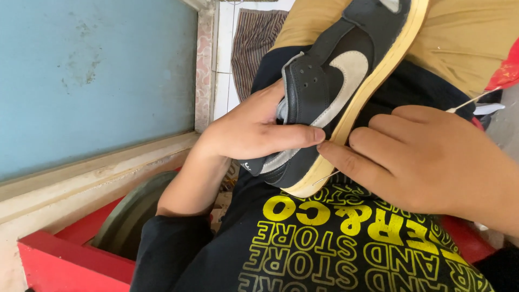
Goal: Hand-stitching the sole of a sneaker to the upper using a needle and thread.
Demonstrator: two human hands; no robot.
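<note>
I see my right hand (pixel 427 162) nearest, fingers pressed together, fingertips pinching at the cream rubber sole edge of a dark suede sneaker (pixel 330 92) where a thin thread (pixel 324 177) emerges. My left hand (pixel 254 130) grips the heel, thumb flat across it. Beyond lies tan fabric (pixel 465 43).

My left hand (pixel 254 130) has little room on its outer side: the blue wall (pixel 97 75) and its pale ledge (pixel 92 173) stand close. Below my forearm, the red frame (pixel 65 259) and grey disc (pixel 130 216) block any downward passage. Between my hands, the dark sneaker (pixel 330 92) fills the gap. My right hand (pixel 427 162) is bounded above by the tan-trousered thigh (pixel 465 38). Open floor shows only in the tiled strip (pixel 224 70) beside the striped cloth (pixel 254 43).
</note>
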